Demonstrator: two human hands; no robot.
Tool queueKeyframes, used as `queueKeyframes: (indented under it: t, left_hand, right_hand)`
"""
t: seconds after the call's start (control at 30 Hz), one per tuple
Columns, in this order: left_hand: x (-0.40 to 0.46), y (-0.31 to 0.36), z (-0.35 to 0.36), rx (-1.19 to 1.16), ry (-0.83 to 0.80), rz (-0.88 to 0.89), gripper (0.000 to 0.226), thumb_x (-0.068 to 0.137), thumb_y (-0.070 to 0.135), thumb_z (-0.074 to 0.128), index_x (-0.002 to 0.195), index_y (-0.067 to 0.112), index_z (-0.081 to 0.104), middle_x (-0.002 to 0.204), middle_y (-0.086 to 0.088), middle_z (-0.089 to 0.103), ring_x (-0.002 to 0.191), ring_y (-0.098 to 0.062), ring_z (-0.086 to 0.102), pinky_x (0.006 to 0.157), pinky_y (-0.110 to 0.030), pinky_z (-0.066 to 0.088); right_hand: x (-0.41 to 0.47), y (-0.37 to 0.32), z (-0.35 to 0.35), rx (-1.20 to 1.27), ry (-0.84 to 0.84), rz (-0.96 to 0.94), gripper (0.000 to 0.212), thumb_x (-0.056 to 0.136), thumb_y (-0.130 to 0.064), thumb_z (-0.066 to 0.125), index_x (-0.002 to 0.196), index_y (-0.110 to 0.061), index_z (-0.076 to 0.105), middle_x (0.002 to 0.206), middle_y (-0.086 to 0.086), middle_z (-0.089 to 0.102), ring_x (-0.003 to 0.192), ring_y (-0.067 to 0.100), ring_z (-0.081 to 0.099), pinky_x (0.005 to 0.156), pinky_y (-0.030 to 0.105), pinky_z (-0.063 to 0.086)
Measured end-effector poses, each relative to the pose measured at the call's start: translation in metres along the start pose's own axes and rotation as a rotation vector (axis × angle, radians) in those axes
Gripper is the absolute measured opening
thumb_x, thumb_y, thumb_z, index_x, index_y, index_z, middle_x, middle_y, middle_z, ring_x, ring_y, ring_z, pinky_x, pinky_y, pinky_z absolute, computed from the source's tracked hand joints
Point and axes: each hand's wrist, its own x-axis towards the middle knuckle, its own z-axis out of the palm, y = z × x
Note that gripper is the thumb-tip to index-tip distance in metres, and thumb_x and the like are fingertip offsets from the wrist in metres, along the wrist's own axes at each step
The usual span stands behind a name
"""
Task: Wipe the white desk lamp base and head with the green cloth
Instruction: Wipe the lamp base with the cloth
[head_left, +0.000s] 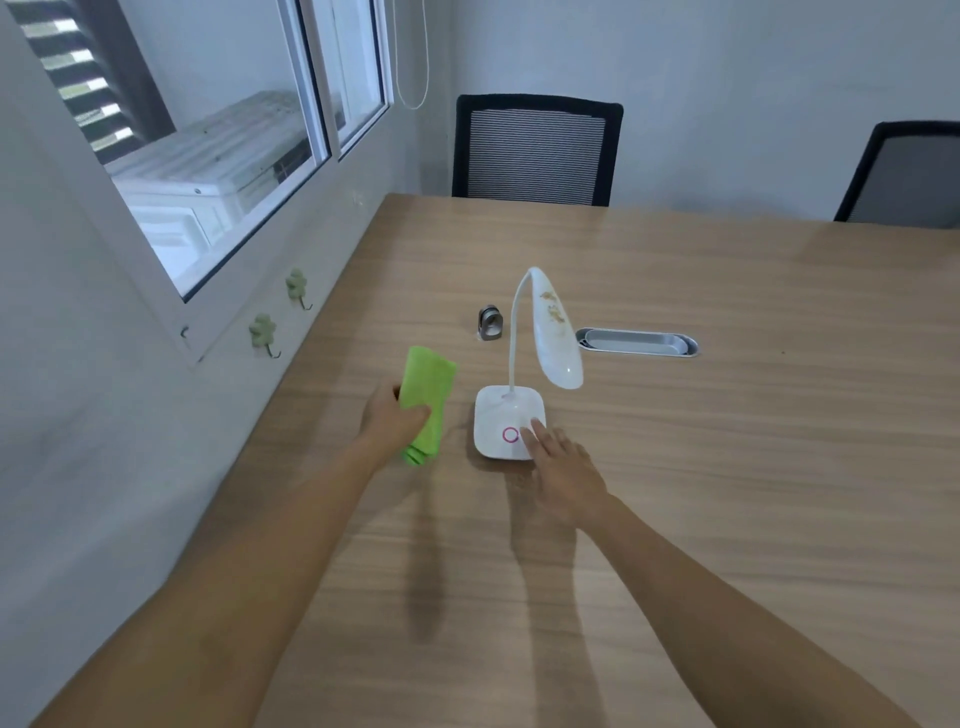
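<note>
A white desk lamp stands on the wooden table (727, 467). Its square base (498, 415) carries a pink ring, a thin bent neck rises from it, and the long head (556, 338) shows brownish stains on top. My left hand (389, 421) grips a folded green cloth (428, 395) just left of the base, held a little off it. My right hand (563, 467) lies flat with fingers apart, its fingertips resting on the base's front right corner beside the pink ring.
A small metal clip-like object (490, 323) sits behind the lamp. A grey oval cable tray (636, 342) is set into the table at right. Two black mesh chairs (535, 150) stand at the far edge. Wall and window run along the left.
</note>
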Motion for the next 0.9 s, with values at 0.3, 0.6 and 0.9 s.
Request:
queueKeyframes:
  t: [0.3,0.6,0.9]
  left_hand:
    - [0.026,0.017,0.047,0.647,-0.043,0.460,0.049,0.088,0.013,0.049,0.137,0.017,0.044,0.133,-0.008,0.055,0.115,-0.033,0.053,0.085,-0.039,0.046]
    - [0.023,-0.017,0.058,0.917,-0.232,0.646,0.054,0.090,0.014,0.048,0.142,0.025,0.041,0.146,0.002,0.048,0.126,-0.026,0.049,0.093,-0.035,0.045]
    - [0.022,-0.048,0.003,0.958,-0.144,1.093,0.048,0.073,0.017,0.035,0.118,0.012,0.051,0.102,-0.010,0.074,0.080,-0.027,0.073,0.050,-0.032,0.058]
  right_hand:
    - [0.008,0.014,0.009,-0.097,-0.077,-0.082,0.072,0.092,-0.016,0.042,0.151,-0.025,0.000,0.161,-0.005,-0.008,0.148,0.019,0.001,0.120,0.044,0.011]
    - [0.008,0.014,0.011,-0.069,-0.059,-0.094,0.072,0.091,-0.011,0.040,0.151,-0.023,0.001,0.161,-0.003,-0.006,0.148,0.020,0.002,0.120,0.044,0.014]
    - [0.010,0.017,0.009,-0.032,-0.037,-0.099,0.070,0.090,-0.010,0.040,0.150,-0.027,0.007,0.161,-0.005,-0.001,0.148,0.018,0.006,0.119,0.043,0.016]
